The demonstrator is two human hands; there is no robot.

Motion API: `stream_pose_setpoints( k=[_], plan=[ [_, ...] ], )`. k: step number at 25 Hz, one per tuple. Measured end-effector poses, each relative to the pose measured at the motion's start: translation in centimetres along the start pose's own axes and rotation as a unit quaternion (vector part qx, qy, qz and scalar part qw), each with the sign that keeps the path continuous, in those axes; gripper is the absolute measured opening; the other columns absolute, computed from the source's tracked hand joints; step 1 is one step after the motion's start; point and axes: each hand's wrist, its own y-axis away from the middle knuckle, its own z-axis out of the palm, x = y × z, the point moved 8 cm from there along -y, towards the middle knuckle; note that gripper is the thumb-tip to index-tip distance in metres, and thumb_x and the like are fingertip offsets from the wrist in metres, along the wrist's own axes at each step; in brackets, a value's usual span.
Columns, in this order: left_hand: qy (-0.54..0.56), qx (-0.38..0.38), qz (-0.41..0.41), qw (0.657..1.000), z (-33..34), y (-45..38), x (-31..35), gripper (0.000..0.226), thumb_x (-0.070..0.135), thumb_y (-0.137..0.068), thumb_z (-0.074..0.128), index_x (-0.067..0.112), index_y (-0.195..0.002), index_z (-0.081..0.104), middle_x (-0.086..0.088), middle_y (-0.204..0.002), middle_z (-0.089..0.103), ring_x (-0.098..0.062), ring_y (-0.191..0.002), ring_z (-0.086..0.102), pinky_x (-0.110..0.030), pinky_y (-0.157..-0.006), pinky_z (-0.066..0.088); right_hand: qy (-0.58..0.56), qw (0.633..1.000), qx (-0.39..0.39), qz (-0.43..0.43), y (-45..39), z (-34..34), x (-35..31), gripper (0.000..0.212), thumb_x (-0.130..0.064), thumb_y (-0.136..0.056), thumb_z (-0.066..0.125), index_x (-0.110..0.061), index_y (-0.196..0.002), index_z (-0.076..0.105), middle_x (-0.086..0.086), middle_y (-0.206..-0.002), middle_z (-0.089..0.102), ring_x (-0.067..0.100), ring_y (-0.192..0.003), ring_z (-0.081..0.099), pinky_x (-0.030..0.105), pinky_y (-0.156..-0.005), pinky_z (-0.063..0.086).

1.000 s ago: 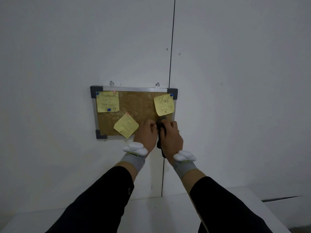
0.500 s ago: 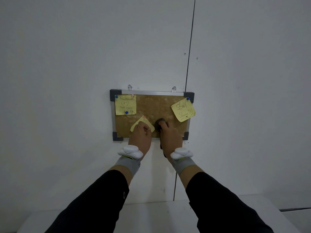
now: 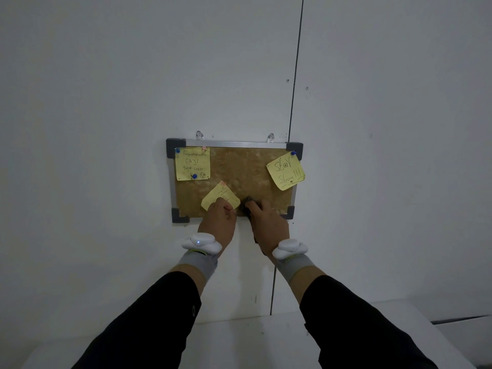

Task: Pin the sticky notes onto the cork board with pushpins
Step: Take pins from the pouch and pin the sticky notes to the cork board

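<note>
At the lower middle of the cork board (image 3: pixel 247 179), the left hand (image 3: pixel 218 222) is pressing the third sticky note (image 3: pixel 220 198) flat, fingers curled shut on it; pin not visible. The right hand (image 3: pixel 267 222) is gripping a dark object (image 3: pixel 249 202), prob. a pin holder. Upper-left note (image 3: pixel 192 163) w/ blue pins and upper-right note (image 3: pixel 286 170) are looking done; this one is seemingly left.

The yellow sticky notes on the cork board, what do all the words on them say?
"STAY Strong!!!" on the tilted yellow sticky note at the right.
"GAJI" on the square yellow sticky note at the top left; its smaller lines are too blurred to read, and a small face is drawn at the bottom.
Tilted yellow sticky note under the left hand: mostly covered, unreadable.
</note>
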Motion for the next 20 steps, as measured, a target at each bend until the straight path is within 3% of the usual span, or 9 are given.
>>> stream_pose_setpoints(
  k=[5, 10, 16, 20],
  plan=[
    [0.014, -0.003, -0.013, 1.0, -0.5, -0.3, -0.4, 0.016, 0.016, -0.092, 0.052, 0.002, -0.1, 0.054, -0.019, -0.101, 0.06, -0.032, -0.09, 0.058, -0.035, -0.078, 0.046, 0.0, 0.994, 0.107, 0.005, -4.6, -4.2, -1.1, 0.03, -0.005, -0.083, 0.06, -0.018, -0.108, 0.05, 0.011, -0.093, 0.06, 0.026, -0.059, 0.056, 0.023, -0.044, 0.034],
    [0.006, -0.015, -0.02, 1.0, -0.6, -0.3, -0.8, 0.017, 0.016, -0.092, 0.05, 0.001, -0.099, 0.053, -0.021, -0.101, 0.06, -0.034, -0.086, 0.059, -0.036, -0.072, 0.047, -0.018, 0.996, 0.078, 0.032, -3.9, -2.8, -1.2, 0.024, -0.005, -0.088, 0.054, -0.014, -0.11, 0.053, 0.015, -0.1, 0.059, 0.034, -0.064, 0.058, 0.033, -0.047, 0.046],
    [-0.002, -0.018, -0.026, 0.999, -0.5, 0.1, -1.4, 0.015, 0.015, -0.091, 0.052, 0.001, -0.098, 0.054, -0.019, -0.098, 0.061, -0.033, -0.088, 0.058, -0.036, -0.074, 0.047, -0.038, 0.995, 0.039, 0.08, -0.7, 0.6, -0.4, 0.03, -0.002, -0.087, 0.053, -0.019, -0.111, 0.05, 0.011, -0.1, 0.057, 0.033, -0.064, 0.058, 0.03, -0.047, 0.037],
    [0.003, -0.025, -0.034, 0.999, -0.5, 0.2, -1.5, 0.014, 0.016, -0.092, 0.05, 0.003, -0.096, 0.053, -0.018, -0.098, 0.06, -0.033, -0.087, 0.059, -0.04, -0.076, 0.05, -0.032, 0.997, -0.001, 0.068, 0.8, 2.3, 0.1, 0.031, -0.005, -0.086, 0.056, -0.023, -0.11, 0.046, 0.007, -0.102, 0.058, 0.03, -0.067, 0.059, 0.028, -0.047, 0.035]
  ],
)
